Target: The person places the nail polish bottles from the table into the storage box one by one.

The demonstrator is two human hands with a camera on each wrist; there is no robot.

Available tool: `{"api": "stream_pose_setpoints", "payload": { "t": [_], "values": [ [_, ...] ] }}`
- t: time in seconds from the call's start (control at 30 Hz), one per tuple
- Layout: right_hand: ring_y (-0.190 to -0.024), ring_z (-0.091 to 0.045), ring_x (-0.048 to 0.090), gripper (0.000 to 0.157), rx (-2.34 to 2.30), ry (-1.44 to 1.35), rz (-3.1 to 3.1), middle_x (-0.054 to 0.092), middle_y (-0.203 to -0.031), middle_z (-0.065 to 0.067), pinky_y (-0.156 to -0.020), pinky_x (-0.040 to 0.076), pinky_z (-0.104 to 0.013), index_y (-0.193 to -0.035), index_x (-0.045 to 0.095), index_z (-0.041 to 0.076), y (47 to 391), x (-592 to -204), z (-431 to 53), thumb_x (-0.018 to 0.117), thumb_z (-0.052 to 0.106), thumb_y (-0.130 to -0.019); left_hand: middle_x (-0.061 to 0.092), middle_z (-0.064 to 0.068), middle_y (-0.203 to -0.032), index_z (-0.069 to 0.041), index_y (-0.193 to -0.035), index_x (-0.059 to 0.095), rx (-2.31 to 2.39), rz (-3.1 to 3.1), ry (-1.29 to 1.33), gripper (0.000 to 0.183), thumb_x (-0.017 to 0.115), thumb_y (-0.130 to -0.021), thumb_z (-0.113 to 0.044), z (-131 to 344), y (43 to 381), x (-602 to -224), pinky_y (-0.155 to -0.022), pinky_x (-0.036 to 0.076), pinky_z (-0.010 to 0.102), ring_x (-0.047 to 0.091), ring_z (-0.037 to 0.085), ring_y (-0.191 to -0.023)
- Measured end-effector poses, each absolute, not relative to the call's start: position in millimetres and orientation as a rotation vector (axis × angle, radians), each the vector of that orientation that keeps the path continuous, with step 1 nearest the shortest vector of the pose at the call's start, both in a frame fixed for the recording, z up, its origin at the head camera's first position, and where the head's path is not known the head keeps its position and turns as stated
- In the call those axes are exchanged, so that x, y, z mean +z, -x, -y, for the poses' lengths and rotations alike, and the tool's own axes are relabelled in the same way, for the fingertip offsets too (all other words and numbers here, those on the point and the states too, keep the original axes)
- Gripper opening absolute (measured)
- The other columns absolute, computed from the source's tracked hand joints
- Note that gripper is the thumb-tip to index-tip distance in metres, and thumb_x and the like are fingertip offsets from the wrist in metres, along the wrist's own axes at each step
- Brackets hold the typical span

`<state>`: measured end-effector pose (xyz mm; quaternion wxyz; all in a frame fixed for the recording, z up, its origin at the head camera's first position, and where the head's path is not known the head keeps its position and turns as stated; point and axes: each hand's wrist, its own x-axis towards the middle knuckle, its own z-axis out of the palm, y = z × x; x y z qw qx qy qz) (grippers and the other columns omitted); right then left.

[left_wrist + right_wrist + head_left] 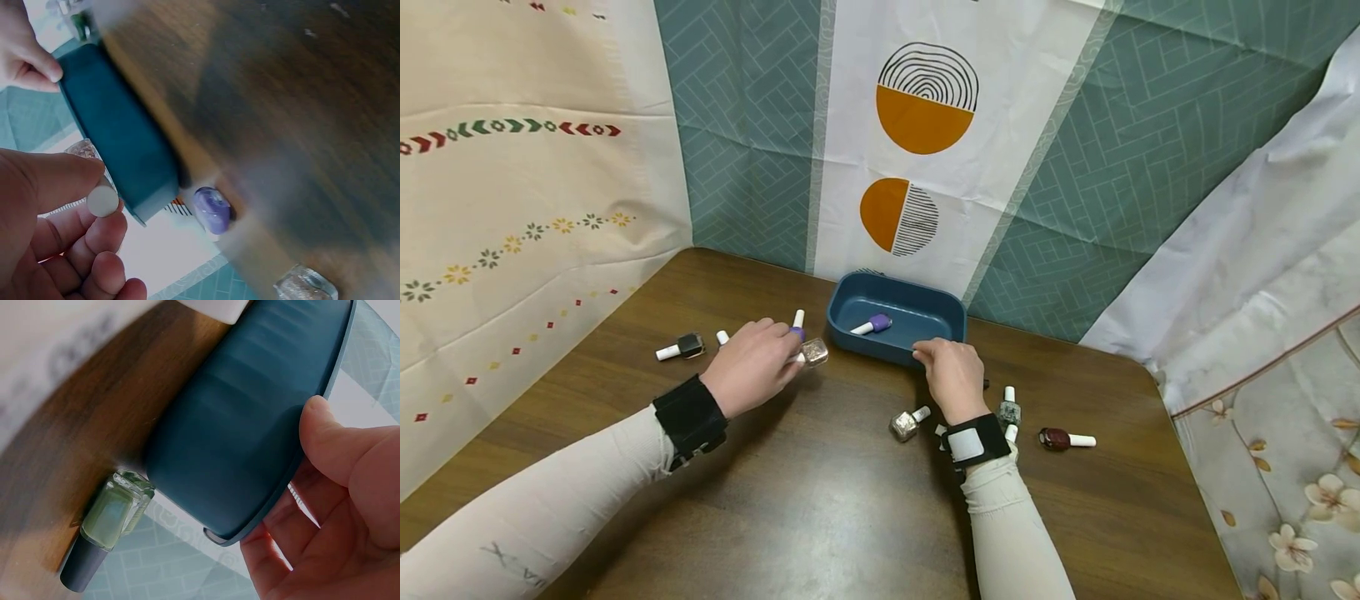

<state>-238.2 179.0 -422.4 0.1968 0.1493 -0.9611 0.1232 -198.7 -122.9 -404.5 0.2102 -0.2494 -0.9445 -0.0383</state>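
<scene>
The fingers of the left hand pinch the white cap of a glitter polish bottle between thumb and index finger. The bottle is located left of centre in the head view, near the left end of the blue tray. The fingers of the right hand pinch the tray's rim at its near right side, with the thumb and fingers on opposite faces of the wall.

The tray is positioned at mid-frame, at the rear of the table. A purple bottle lies inside it, white cap toward the left. A second purple bottle, partly hidden, is beside the left hand. A black bottle lies at frame left.

Right of centre, below the tray, lies a silver glitter bottle. At the right are a grey-green glitter bottle and a dark red bottle. The right wrist view shows a green bottle with a dark cap, lower left.
</scene>
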Motion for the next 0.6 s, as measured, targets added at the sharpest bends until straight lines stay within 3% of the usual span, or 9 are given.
{"api": "stream_pose_setpoints", "payload": {
  "t": [0.6],
  "values": [
    [-0.080, -0.021, 0.068, 0.015, 0.344, -0.413, 2.681, 0.074, -0.090, 0.003, -0.074, 0.052, -0.040, -0.098, 0.074, 0.025, 238.0, -423.9, -179.5, 0.065, 0.026, -0.087, 0.052, -0.003, -0.069, -0.016, -0.078, 0.060, -0.147, 2.652, 0.663, 0.016, 0.067, -0.084, -0.029, 107.9, 206.2, -385.5, -0.061, 0.035, 0.030, 0.045, 0.017, -0.066]
  ]
}}
